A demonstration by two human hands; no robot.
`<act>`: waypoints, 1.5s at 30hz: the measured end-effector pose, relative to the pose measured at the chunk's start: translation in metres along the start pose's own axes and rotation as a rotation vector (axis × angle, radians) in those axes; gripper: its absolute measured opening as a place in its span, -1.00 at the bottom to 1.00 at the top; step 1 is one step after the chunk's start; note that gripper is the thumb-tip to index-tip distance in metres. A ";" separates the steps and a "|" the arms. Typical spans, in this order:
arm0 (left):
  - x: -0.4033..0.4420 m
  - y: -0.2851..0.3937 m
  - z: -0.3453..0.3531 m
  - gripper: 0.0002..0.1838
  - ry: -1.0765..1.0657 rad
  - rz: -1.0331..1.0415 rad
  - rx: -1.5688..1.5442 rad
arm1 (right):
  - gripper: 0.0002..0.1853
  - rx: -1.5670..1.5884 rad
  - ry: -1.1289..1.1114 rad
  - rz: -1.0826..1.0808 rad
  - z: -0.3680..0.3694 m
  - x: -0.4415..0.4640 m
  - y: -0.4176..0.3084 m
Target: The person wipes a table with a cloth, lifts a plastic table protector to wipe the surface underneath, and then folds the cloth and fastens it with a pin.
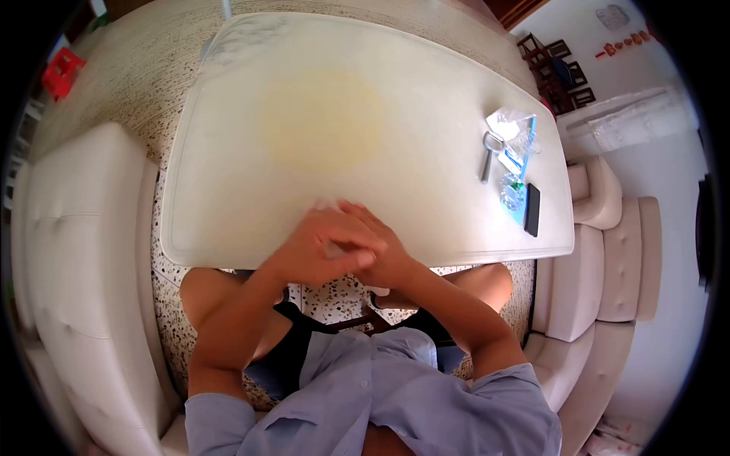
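My left hand (318, 237) lies over my right hand (391, 262), and the two are clasped together above the front edge of the pale table (433, 190). The left thumb stretches across toward the right hand, its fingers curled round. A small whitish, blurred patch shows beyond the left knuckles, and another pale bit peeks out under the right hand. What lies between the palms is hidden. Apart from both hands, at the table's right, are a grey-handled magnifying glass (487, 163) and a black phone-like slab (532, 210).
Beside the magnifying glass lie a blue-and-white packet (510, 159), crumpled clear plastic (525, 135) and a clear item with a green part (513, 194). Cream sofas (87, 251) stand left and right (582, 281). A red stool (62, 74) is at the far left.
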State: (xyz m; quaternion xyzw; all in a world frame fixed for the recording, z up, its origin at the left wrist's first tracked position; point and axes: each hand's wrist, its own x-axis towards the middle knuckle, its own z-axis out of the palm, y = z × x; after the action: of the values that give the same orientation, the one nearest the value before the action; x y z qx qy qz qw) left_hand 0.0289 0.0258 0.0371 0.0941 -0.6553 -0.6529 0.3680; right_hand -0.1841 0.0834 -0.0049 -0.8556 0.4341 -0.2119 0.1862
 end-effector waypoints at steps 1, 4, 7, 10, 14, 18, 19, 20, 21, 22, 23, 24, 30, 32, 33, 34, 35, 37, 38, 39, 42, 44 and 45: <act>0.000 0.000 -0.005 -0.79 0.084 -0.024 0.027 | -0.34 -0.096 0.003 0.042 -0.010 -0.019 0.000; 0.003 -0.004 -0.016 -0.85 0.238 -0.021 0.085 | -0.35 -0.314 0.086 0.230 -0.041 -0.058 0.026; 0.006 0.001 -0.015 -0.87 0.302 -0.064 0.046 | -0.37 -0.401 0.279 0.440 -0.053 -0.075 0.074; 0.009 -0.004 -0.013 -0.88 0.337 -0.060 0.147 | -0.36 -0.437 0.455 0.543 -0.036 -0.056 0.107; 0.011 -0.008 -0.017 -0.88 0.322 -0.032 0.464 | -0.32 -0.416 0.403 0.501 -0.014 0.000 0.082; 0.014 -0.018 -0.027 -0.90 0.452 -0.082 0.500 | -0.36 -0.313 0.171 0.218 -0.021 0.001 0.059; 0.014 -0.019 -0.029 -0.90 0.500 -0.102 0.473 | -0.36 -0.302 0.132 0.160 -0.028 -0.004 0.062; 0.014 -0.018 -0.031 -0.90 0.511 -0.099 0.468 | -0.35 -0.337 0.110 0.145 -0.043 -0.006 0.071; 0.014 -0.015 -0.031 -0.90 0.525 -0.098 0.461 | -0.36 -0.341 0.135 0.175 -0.052 -0.008 0.086; 0.013 -0.014 -0.031 -0.90 0.538 -0.098 0.453 | -0.38 -0.363 0.170 0.235 -0.059 -0.007 0.110; 0.013 -0.014 -0.031 -0.90 0.531 -0.101 0.446 | -0.39 -0.385 0.205 0.299 -0.066 -0.006 0.138; 0.013 -0.015 -0.032 -0.90 0.525 -0.103 0.440 | -0.38 -0.398 0.240 0.392 -0.075 -0.006 0.166; 0.015 -0.016 -0.036 -0.90 0.500 -0.117 0.458 | -0.31 -0.451 0.337 0.839 -0.104 0.008 0.255; 0.014 -0.016 -0.036 -0.90 0.504 -0.120 0.453 | -0.34 -0.469 0.430 0.839 -0.090 0.006 0.253; 0.014 -0.015 -0.036 -0.90 0.508 -0.119 0.444 | -0.36 -0.443 0.437 0.765 -0.086 -0.003 0.241; 0.014 -0.014 -0.037 -0.90 0.511 -0.119 0.437 | -0.38 -0.415 0.445 0.693 -0.078 -0.017 0.223; 0.015 -0.014 -0.037 -0.90 0.507 -0.120 0.435 | -0.39 -0.388 0.453 0.622 -0.070 -0.033 0.203; 0.015 -0.015 -0.035 -0.90 0.501 -0.128 0.430 | -0.45 -0.332 0.393 0.441 -0.064 -0.070 0.139; 0.015 -0.014 -0.033 -0.90 0.494 -0.133 0.424 | -0.44 -0.292 0.359 0.421 -0.063 -0.087 0.105; 0.015 -0.012 -0.030 -0.90 0.487 -0.140 0.420 | -0.43 -0.249 0.325 0.400 -0.061 -0.103 0.077; 0.011 -0.010 -0.019 -0.90 0.456 -0.172 0.434 | -0.38 -0.209 0.261 0.387 -0.060 -0.143 0.030; 0.012 -0.010 -0.014 -0.90 0.424 -0.168 0.463 | -0.37 -0.214 0.219 0.393 -0.068 -0.146 0.026; 0.013 -0.010 -0.013 -0.89 0.402 -0.157 0.483 | -0.36 -0.215 0.198 0.394 -0.070 -0.146 0.026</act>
State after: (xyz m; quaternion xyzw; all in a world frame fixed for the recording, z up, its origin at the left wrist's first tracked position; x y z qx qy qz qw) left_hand 0.0238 0.0068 0.0309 0.3561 -0.6961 -0.4734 0.4056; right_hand -0.3164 0.1794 0.0116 -0.7442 0.6289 -0.2070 0.0885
